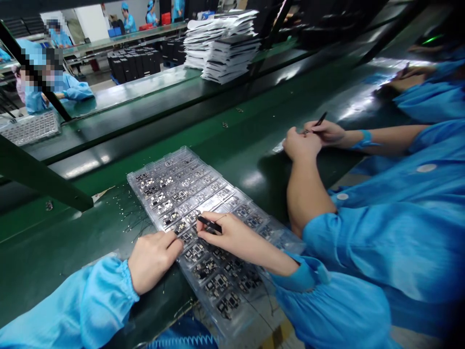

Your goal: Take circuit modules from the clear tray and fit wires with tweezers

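Observation:
A clear plastic tray [232,334] lies at a slant on the green work surface, its pockets filled with many small circuit boards [217,285]. Over the middle of the tray, my right hand [232,237] grips black tweezers [209,224], tips toward the boards. My left hand [154,259] rests at the tray's left edge with its fingers curled closed. Whatever is between those fingertips, if anything, is hidden. Thin dark wires [136,225] and tiny bright scraps are scattered beside the tray, left of its upper half.
At the right, a co-worker's hands [314,138] hold a dark slim tool. A green metal post [43,174] crosses the left side. White stacks [228,46] stand on the far bench. Another tray [31,128] lies before a person across the line. A coiled blue cord [181,341] hangs below.

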Demonstrator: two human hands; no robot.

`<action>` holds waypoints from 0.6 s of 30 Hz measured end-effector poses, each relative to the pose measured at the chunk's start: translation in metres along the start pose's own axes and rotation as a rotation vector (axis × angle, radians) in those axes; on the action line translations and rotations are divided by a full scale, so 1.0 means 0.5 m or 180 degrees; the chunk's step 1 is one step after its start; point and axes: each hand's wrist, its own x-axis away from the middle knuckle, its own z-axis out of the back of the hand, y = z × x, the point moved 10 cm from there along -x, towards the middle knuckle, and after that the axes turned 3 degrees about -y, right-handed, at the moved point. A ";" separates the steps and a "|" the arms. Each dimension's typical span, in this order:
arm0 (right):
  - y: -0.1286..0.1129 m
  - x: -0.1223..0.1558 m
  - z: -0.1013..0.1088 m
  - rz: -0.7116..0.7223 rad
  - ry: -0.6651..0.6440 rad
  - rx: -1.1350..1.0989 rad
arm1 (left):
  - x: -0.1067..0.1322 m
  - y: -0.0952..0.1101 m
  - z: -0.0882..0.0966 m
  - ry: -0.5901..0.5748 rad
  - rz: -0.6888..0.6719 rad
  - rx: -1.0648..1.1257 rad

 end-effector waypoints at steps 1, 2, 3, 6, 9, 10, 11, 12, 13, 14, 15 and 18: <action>0.002 0.003 0.000 -0.0007 0.0028 0.0126 | 0.002 0.007 -0.002 -0.0033 -0.0083 -0.0085; 0.004 0.006 0.000 -0.0011 0.0050 0.0227 | 0.004 0.013 -0.004 -0.0072 -0.0147 -0.0142; 0.006 0.008 -0.001 -0.0011 0.0052 0.0300 | 0.006 0.017 -0.006 -0.0115 -0.0193 -0.0176; 0.009 0.013 -0.004 0.0016 0.0071 0.0427 | 0.007 0.024 -0.013 -0.0233 -0.0241 -0.0202; 0.004 0.018 -0.001 0.0075 0.0157 0.0553 | 0.007 0.020 -0.013 -0.0242 -0.0168 -0.0114; 0.001 0.021 0.001 0.0097 0.0169 0.0567 | 0.006 0.015 -0.010 -0.0218 -0.0114 -0.0054; -0.002 0.023 0.001 0.0110 0.0158 0.0571 | 0.006 0.007 -0.007 -0.0186 -0.0039 0.0009; -0.003 0.027 0.001 0.0107 0.0150 0.0578 | 0.005 -0.003 -0.003 -0.0157 0.0054 0.0063; -0.003 0.031 0.004 0.0091 0.0164 0.0595 | 0.004 -0.017 0.001 -0.0134 0.0176 0.0099; -0.002 0.036 0.008 0.0066 0.0196 0.0619 | 0.003 -0.031 0.004 -0.0118 0.0313 0.0115; 0.000 0.041 0.015 0.0039 0.0266 0.0645 | 0.002 -0.046 0.006 -0.0124 0.0453 0.0116; 0.008 0.056 0.045 -0.0068 0.0582 0.0661 | -0.005 -0.079 0.003 -0.0253 0.0748 0.0095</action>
